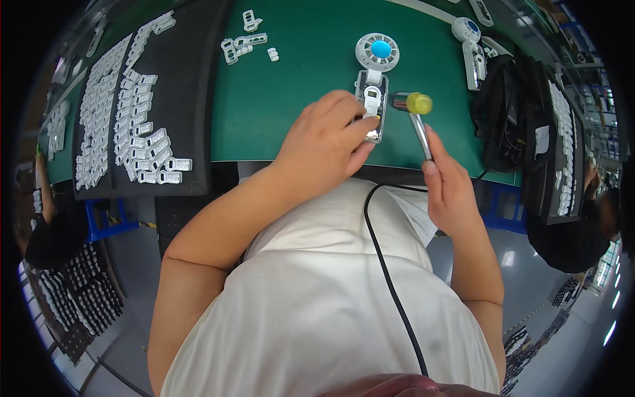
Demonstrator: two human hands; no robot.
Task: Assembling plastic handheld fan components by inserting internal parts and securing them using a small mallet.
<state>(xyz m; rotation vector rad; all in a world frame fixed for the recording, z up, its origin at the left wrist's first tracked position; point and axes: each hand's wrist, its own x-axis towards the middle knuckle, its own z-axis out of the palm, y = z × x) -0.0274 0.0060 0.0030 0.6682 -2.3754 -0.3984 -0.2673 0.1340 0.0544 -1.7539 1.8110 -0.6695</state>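
Note:
A white handheld fan with a blue-centred round head (pixel 378 51) lies on the green work mat, its handle toward me. The handle's casing shows dark edges, with a white inner panel (pixel 372 96) that has a small dark window. My left hand (pixel 329 135) grips the handle's near end from the left, thumb and fingertips on the panel. In my right hand (pixel 447 178) is a small mallet (pixel 418 126) with a metal shaft and a yellow face. Its head stands just right of the handle, tilted; whether it touches the fan is unclear.
Loose white plastic parts (pixel 243 45) lie at the far left of the green mat (pixel 291 73). Many similar parts fill a dark tray (pixel 188 86) on the left. Another fan (pixel 471 59) and a black bag (pixel 506 112) are at right. A black cable (pixel 390 278) crosses my shirt.

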